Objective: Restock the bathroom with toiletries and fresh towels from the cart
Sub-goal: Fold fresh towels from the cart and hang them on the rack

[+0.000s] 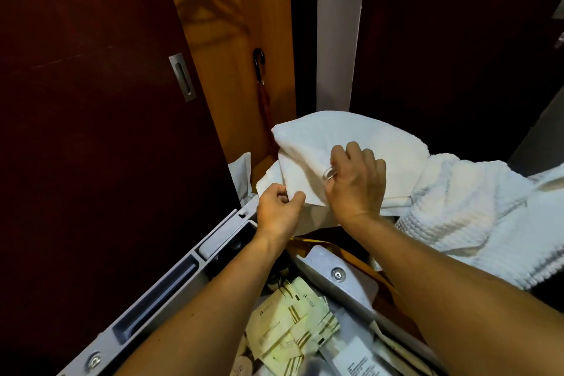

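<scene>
Both hands are on the folded towel (341, 143) at the far end of the cart (171, 281), above the tray. Left hand (279, 209) pinches the near corner btw thumb and curled fingers; right hand (355, 181) clamps the fold from above, fingers curled into the cloth (ring visible). Two-handed probably so the fold stays together when lifted. A ribbed mat (464, 210) sprawls just beside it to the right, touching, so it could drag along. Toiletry packets (293, 323) lie loose in the tray under the forearms, untouched. An umbrella (262, 91) hangs in the wooden closet behind. Towel is not yet off the cart; bathroom not in view, so early in the task, I'd say.
</scene>
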A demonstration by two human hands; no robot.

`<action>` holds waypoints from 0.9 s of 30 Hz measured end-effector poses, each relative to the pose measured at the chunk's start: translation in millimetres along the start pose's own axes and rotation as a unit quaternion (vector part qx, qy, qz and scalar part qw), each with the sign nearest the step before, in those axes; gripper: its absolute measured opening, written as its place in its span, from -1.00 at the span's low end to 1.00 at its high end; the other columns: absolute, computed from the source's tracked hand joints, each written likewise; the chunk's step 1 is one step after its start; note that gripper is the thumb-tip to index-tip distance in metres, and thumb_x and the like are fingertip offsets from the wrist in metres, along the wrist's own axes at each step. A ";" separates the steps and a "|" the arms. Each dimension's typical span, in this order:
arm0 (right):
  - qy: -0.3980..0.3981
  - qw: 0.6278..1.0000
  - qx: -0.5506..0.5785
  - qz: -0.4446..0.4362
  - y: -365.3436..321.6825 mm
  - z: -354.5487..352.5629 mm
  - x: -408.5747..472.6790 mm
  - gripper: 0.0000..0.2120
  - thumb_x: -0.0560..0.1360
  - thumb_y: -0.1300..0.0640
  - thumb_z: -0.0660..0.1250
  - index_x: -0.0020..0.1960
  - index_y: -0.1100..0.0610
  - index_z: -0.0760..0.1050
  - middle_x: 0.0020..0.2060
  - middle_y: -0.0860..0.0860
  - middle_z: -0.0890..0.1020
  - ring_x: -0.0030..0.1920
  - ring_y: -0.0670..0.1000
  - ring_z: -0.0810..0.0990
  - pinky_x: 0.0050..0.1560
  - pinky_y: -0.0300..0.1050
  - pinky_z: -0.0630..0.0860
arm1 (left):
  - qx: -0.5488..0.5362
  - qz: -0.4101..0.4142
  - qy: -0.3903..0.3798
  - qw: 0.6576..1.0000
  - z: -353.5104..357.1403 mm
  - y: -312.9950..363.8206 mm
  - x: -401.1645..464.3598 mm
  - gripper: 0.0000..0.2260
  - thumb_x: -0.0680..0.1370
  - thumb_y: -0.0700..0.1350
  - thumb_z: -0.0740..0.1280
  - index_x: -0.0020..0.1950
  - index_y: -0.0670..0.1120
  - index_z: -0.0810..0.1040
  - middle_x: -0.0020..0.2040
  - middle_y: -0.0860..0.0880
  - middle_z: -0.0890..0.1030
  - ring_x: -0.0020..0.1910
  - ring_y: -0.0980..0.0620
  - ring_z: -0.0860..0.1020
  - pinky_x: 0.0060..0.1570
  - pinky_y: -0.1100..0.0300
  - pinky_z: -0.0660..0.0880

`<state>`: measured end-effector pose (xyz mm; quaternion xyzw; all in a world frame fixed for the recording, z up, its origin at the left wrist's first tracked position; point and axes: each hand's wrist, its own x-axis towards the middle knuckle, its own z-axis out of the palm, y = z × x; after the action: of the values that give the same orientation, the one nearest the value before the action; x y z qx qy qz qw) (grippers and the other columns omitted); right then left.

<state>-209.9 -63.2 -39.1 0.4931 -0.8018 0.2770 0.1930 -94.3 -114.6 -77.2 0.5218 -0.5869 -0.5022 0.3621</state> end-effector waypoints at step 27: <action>-0.122 0.970 0.160 -0.136 4.9 15.4 -36.1 -0.78 0.49 0.18 0.43 0.11 0.23 0.61 -0.09 0.10 0.57 -0.09 0.03 0.50 -0.10 -0.20 0.48 | -0.032 -0.168 -0.036 0.985 9.9 14.0 9.7 -0.63 0.52 0.13 0.31 0.11 -0.14 0.61 -0.18 -0.04 0.66 -0.19 0.03 0.64 -0.32 0.21 0.51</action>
<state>-199.0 -46.5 -73.3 0.6520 -0.6899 0.3109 0.0483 -109.0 -122.6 -67.0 0.5824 -0.4871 -0.5932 0.2676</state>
